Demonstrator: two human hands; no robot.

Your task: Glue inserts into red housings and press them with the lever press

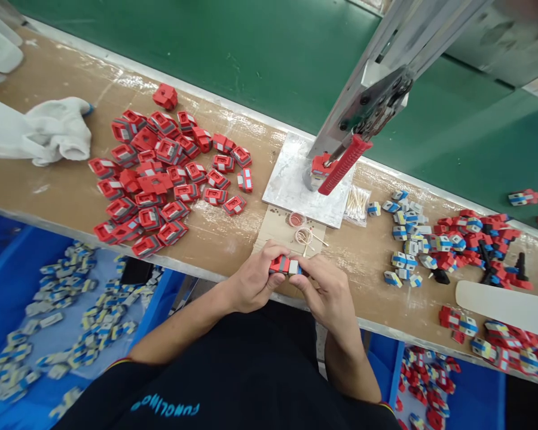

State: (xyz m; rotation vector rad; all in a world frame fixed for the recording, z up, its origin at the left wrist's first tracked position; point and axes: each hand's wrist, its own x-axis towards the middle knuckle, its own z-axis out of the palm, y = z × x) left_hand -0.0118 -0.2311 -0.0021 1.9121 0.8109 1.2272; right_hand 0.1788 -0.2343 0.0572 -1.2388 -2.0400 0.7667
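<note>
Blocks of plastic meet end to end between the two hands: a small red-and-grey block (278,264) and a smaller white-and-blue block (294,267). The left grip (254,279) pinches the red-and-grey block between thumb and fingers; the right grip (329,289) pinches the white-and-blue block from the other side. Both blocks are held over the near edge of a brown-topped desk (224,239). Just beyond lies a tan cardboard sheet (269,230) bearing two small round clear dishes (290,220). Farther off stands a metal hand press (367,80) with a ribbed red handle (345,165). Left of it spreads a heap of red-and-grey plastic pieces (150,218).
</note>
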